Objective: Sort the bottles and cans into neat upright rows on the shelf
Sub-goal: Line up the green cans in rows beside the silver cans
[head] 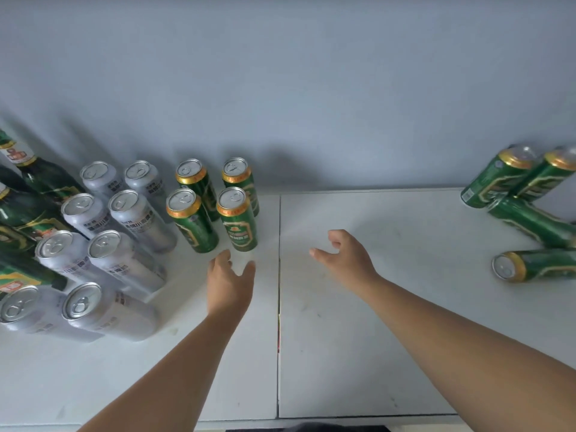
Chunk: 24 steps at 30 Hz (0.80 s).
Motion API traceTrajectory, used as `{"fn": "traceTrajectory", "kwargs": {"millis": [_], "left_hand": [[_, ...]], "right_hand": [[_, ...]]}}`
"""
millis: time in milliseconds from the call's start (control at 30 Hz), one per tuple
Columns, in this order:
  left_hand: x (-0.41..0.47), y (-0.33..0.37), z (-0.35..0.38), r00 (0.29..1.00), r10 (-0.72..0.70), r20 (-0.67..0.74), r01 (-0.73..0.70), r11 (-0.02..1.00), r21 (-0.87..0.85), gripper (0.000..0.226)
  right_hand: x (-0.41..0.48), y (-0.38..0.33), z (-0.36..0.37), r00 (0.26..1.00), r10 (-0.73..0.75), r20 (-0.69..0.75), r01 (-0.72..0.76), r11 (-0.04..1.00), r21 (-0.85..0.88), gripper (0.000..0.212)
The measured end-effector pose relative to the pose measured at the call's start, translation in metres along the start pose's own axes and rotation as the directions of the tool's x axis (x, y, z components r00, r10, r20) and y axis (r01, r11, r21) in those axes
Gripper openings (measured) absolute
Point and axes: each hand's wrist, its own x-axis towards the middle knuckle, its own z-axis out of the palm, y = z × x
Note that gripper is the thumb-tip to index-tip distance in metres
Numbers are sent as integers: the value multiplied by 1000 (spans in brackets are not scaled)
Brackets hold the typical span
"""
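Note:
On the white shelf (343, 338), several upright green cans (238, 224) with gold rims stand in two rows left of centre. To their left stand several silver cans (131, 266) in rows, and green glass bottles (37, 188) at the far left edge. At the far right, several green cans (530, 222) are jumbled, some leaning and some lying on their sides. My left hand (229, 285) is open just in front of the nearest upright green can, a small gap apart. My right hand (346, 260) hovers open over the bare middle, holding nothing.
A pale wall (311, 88) runs right behind the cans. A seam (279, 307) splits the shelf into two panels. The shelf's front edge (343, 419) is near the bottom of the view.

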Motion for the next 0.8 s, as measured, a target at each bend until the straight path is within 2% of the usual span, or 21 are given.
{"fn": "traceTrajectory", "kwargs": {"millis": [333,500,800], "left_hand": [[-40,67,84,962,198,189,-216,973,79,60],[-60,110,131,894,299,333,-351,930,107,55],[-104,174,225,740,374,559,-501,861,88,57]], "right_hand": [[-23,69,-113,982,9,-191,-12,1000,-14,68],[-34,113,-177,958,41,-282,-58,997,-54,67],[-45,186,-291,902,66,-426,-136,981,-136,59]]}}
